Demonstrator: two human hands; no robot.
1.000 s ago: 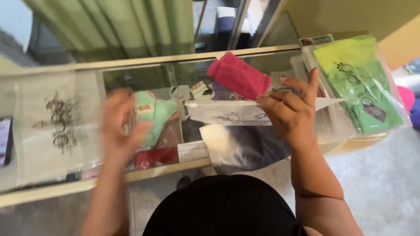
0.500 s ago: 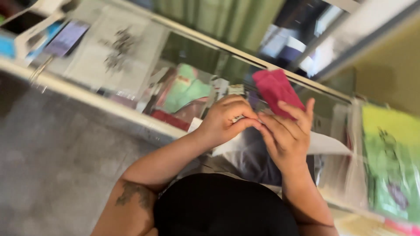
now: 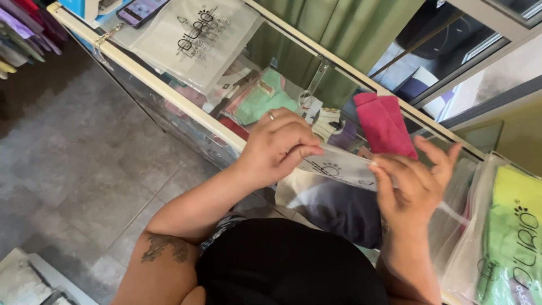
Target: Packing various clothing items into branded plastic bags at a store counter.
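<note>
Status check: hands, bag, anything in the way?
Left hand and right hand pinch clear printed plastic bag at opposite ends. Folded pink cloth lies beyond on glass counter. Nothing between hands.

Your left hand [image 3: 279, 148] is curled with the knuckles up, a ring on one finger and the fingertips pinched together. Your right hand [image 3: 415, 189] faces it, thumb and forefinger pinched, the other fingers spread upward. Both forearms are bare.

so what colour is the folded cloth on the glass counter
Pink, clearest in the head view: folded cloth on the glass counter.
</note>
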